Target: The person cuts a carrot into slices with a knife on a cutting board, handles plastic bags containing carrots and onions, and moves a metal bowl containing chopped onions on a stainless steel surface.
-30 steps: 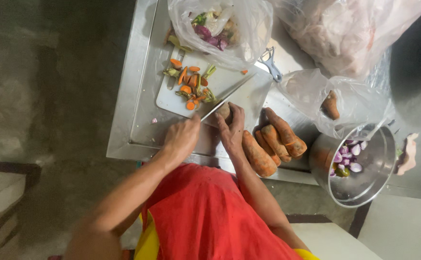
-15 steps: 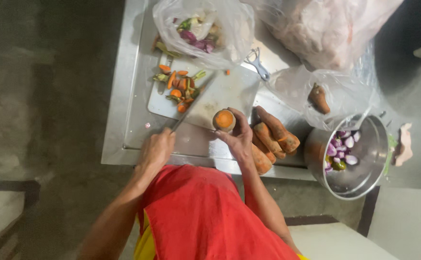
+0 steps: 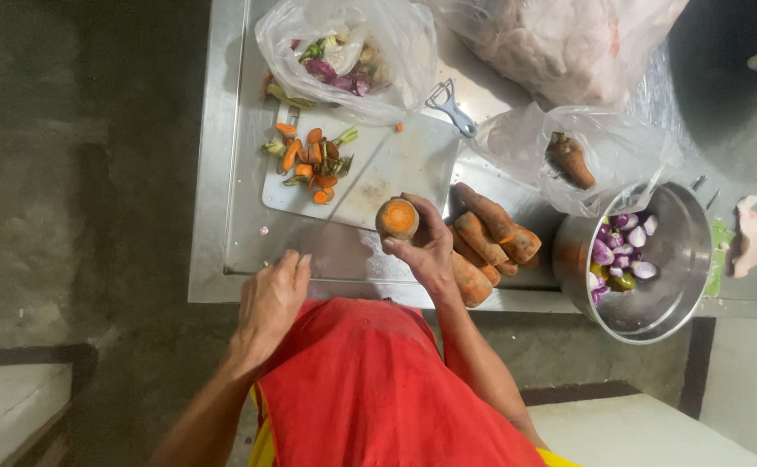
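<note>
My right hand (image 3: 426, 251) holds a carrot (image 3: 397, 218) upright over the near edge of the white cutting board (image 3: 404, 164), its cut orange end facing up. My left hand (image 3: 273, 294) is at the near rim of the steel table (image 3: 223, 173), closed on the handle of a knife (image 3: 335, 207). The blurred blade points toward the board. Carrot slices and green trimmings (image 3: 309, 160) lie on the board's left part.
Several whole carrots (image 3: 491, 233) lie right of the board. A steel bowl (image 3: 655, 303) holds purple onions. Plastic bags hold scraps (image 3: 344, 60), a carrot (image 3: 569, 160) and pale meat (image 3: 560, 43). A peeler (image 3: 452, 108) lies behind the board.
My left hand has drawn back with the knife from the board to the table's near rim. My right hand has lifted the carrot and turned its cut end upward.
</note>
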